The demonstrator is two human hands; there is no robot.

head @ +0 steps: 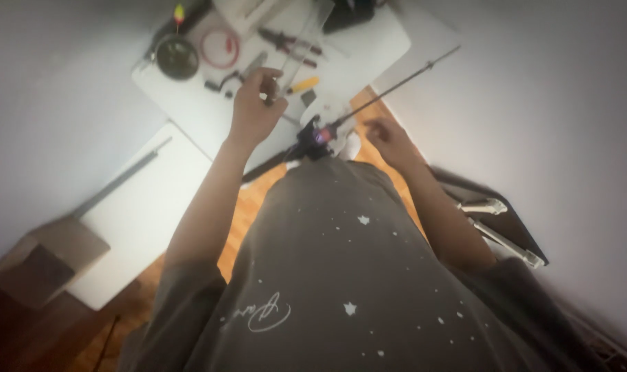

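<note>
Two hands work above a white table [189,103], and they stand apart, one on each side of a fishing rod [389,89]. The left hand [255,107] is raised over the tabletop with its fingers curled around a small, thin item, too blurred to name, seemingly lifted clear of the clutter so it can be handled freely. The right hand [389,141] hovers near the rod's reel seat with fingers loosely bent; whether it grips anything I cannot tell. The rod lies slantwise across the table's corner, its butt end pointing toward the person's grey shirt [327,275] and its thin dark blank running up and to the right, probably so that the reel [317,136] sits between both hands. The reel looks dark with a small purple-red accent (details are soft in this view). Behind the left hand lie pliers [289,45], a coil of red line [220,48], a round dark spool [176,57] and a yellow-handled tool [303,85].
</note>
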